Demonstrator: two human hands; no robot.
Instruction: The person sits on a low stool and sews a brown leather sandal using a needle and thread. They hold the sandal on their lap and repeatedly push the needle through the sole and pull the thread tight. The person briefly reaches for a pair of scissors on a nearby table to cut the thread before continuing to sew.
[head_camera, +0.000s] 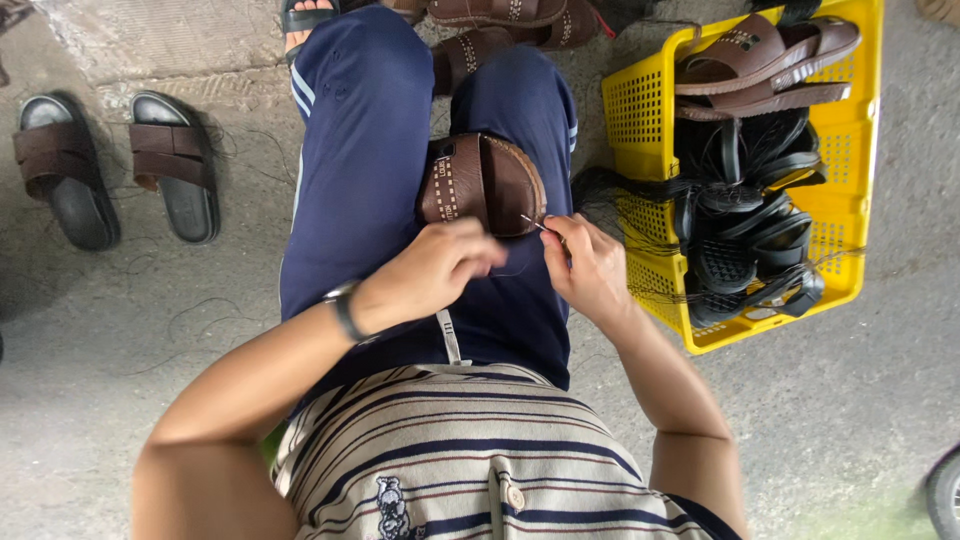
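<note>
Seen from the head camera, a person in navy trousers and a striped shirt sits on a concrete floor (120, 400) with a brown sandal (482, 183) resting on the lap, just above the centre of the frame. The likeliest mishap, judged from this view, is a pricked fingertip or a snagged stitch: the needle (536, 225) points from the sandal's edge toward the right hand, and loose dark thread (620, 200) trails off toward 3 o'clock, where it could catch on the crate's contents. The sandal also sits on a rounded thigh and could slip if the grip eases. The left hand (440, 265), wearing a wrist band, lies at the sandal's 6 o'clock edge with its fingers curled closed against the sole, steadying it. The right hand (590, 265), just beside it toward 3 o'clock, has its fingers pinched nearly shut on the needle at the sandal's rim. At 2 o'clock a yellow plastic crate (640, 110) holds black soles and, on top, brown sandals. At 9 to 10 o'clock a pair of dark slides with brown straps (115, 165) lies on the floor, well apart from the hands. More brown sandals (500, 30) lie at 12 o'clock beyond the knees.
</note>
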